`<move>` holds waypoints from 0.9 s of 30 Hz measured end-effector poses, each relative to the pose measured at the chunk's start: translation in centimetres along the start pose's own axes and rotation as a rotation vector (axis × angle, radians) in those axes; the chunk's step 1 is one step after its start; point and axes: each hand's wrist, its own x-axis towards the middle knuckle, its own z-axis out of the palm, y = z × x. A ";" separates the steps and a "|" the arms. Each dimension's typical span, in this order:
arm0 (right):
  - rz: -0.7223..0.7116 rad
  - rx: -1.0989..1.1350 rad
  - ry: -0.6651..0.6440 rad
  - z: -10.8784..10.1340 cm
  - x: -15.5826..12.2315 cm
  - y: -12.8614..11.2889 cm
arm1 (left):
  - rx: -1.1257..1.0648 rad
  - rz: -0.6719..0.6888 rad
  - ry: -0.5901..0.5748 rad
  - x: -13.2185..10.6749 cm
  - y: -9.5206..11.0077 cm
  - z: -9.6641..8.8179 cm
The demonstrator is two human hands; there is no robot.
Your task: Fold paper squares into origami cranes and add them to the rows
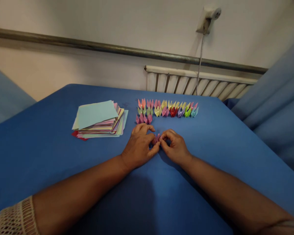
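Lacy sleeve (18,217) at lower left, bare forearms (85,186) over the blue table (49,173), and look: left hand (138,145) and right hand (176,147), fingers nearly closed, pinch a pink paper figure (157,138) between them, partly hidden by fingers! Beyond, paper stack (98,114) left, folded figures (173,112) in rows; behind, a cord (200,62) crosses rail (112,49) and radiator (186,73).

1. We're looking at a blue-covered table (210,140) that's taking up most of the view.
2. Behind it we're seeing a metal rail (100,46) running along a pale wall (75,16).
3. Below that, a white radiator (173,71) is peeking over the far edge.
4. We're spotting a cord (200,54) hanging from a wall socket (203,19), crossing the rail.
5. Blue curtain (279,98) is hanging on the right.
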 end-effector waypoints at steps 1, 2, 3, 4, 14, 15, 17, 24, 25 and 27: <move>-0.005 -0.002 -0.006 0.0 0.0 0.0 | 0.003 0.002 0.003 0.0 0.0 0.0; -0.010 -0.003 -0.010 0.0 0.0 -0.1 | 0.005 0.003 0.003 -0.1 0.1 0.0; -0.014 -0.004 -0.011 0.0 0.0 -0.1 | 0.005 0.004 0.000 -0.1 0.1 0.0; -0.017 -0.005 -0.012 0.0 0.0 -0.2 | 0.005 0.007 -0.004 -0.1 0.2 0.0; -0.015 -0.004 -0.022 -0.2 0.1 -0.2 | 0.001 0.041 -0.036 -0.1 0.3 -0.3; -0.015 -0.001 -0.023 -0.2 0.1 -0.1 | -0.010 0.040 -0.031 -0.1 0.3 -0.3; -0.008 0.007 -0.024 -0.2 0.0 0.1 | -0.053 0.021 -0.005 0.0 0.3 -0.4; 0.064 -0.024 -0.036 -0.1 -0.1 0.4 | -0.267 -0.251 0.196 0.9 -2.4 0.0; 0.077 -0.026 -0.038 -0.1 -0.1 0.5 | -0.289 -0.279 0.197 1.0 -2.9 0.1; 0.095 -0.016 -0.038 0.0 -0.1 0.6 | -0.331 -0.322 0.188 1.1 -3.5 0.5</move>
